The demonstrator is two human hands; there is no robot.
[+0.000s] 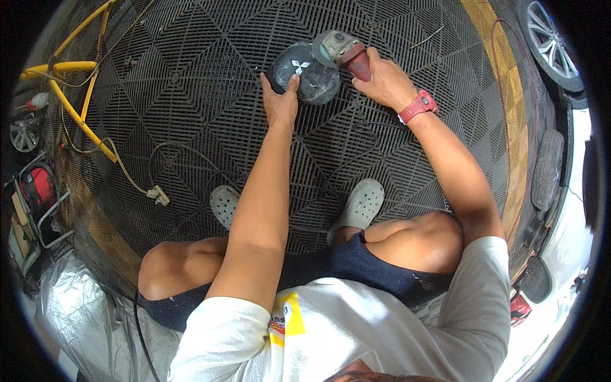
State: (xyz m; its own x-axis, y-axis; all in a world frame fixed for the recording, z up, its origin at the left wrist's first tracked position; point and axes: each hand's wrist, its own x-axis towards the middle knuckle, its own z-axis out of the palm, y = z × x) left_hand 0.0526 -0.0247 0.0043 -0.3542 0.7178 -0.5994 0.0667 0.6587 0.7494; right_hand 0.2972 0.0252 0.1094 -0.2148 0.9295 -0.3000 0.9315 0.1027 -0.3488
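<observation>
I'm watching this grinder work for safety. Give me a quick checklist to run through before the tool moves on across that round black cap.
1. Left hand steadies the round black cap: ok, fingers rest on its near edge.
2. Right hand grips the angle grinder: ok, wrapped round its red body.
3. Left fingers away from the grinder head: not ok, they sit close beside it on the cap.
4. Gloves on: not ok, both hands are bare.
5. Cords clear: cannot tell, cords cross the black grid mat by the feet.
6. Footwear: not ok, perforated clogs, bare knees.
</observation>
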